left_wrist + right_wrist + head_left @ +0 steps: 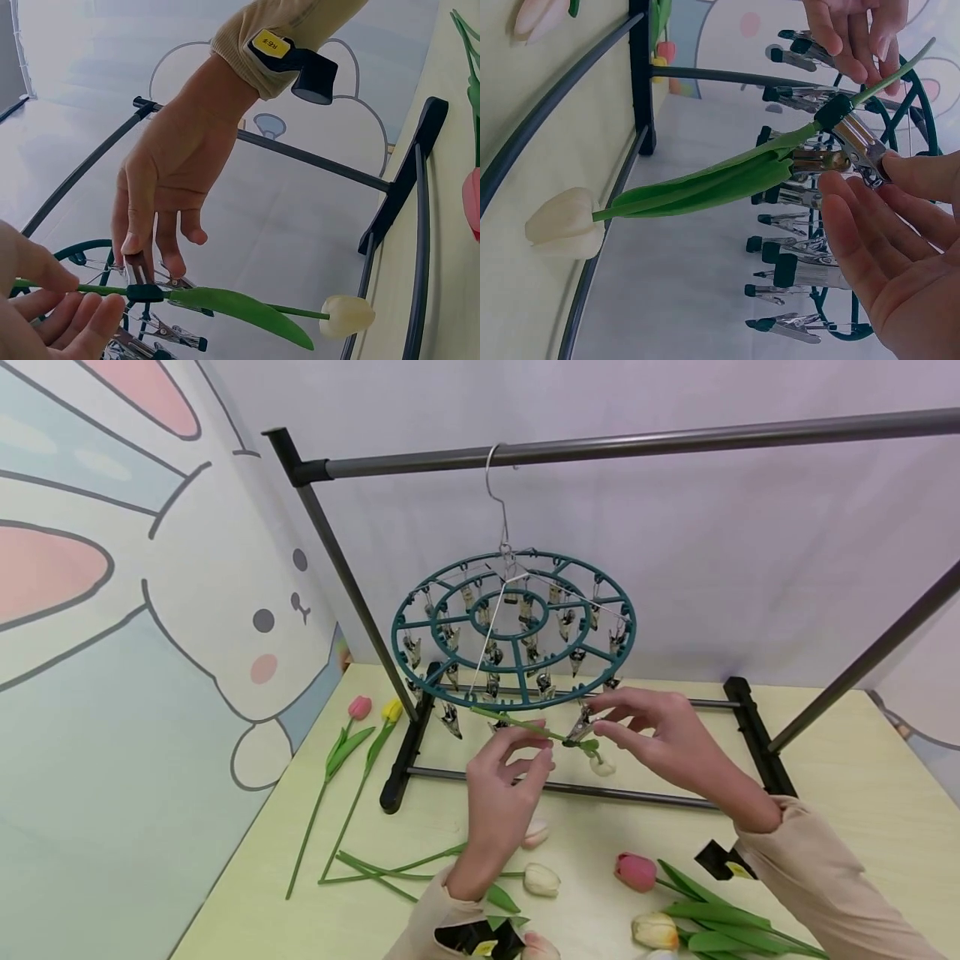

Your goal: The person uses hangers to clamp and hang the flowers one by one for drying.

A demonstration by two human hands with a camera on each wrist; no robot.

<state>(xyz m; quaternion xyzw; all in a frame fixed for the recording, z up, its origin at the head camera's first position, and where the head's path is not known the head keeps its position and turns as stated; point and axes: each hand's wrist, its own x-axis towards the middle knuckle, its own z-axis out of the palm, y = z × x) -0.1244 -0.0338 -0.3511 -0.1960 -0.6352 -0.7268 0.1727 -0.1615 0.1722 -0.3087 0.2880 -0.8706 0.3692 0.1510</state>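
A white tulip with a green leaf hangs sideways below the round drying rack, its stem in the dark-tipped jaws of a metal clip. My right hand pinches the clip's handles between thumb and fingers. On the stem's other side, the curled fingers of my left hand hold it lightly near its cut end. The green rack carries rings of more clips, and its hook hangs from a dark metal bar.
On the pale table lie a pink tulip and a yellow tulip at left. White tulips lie in front, with a pink one at right. The stand's black foot and lower bar surround the work.
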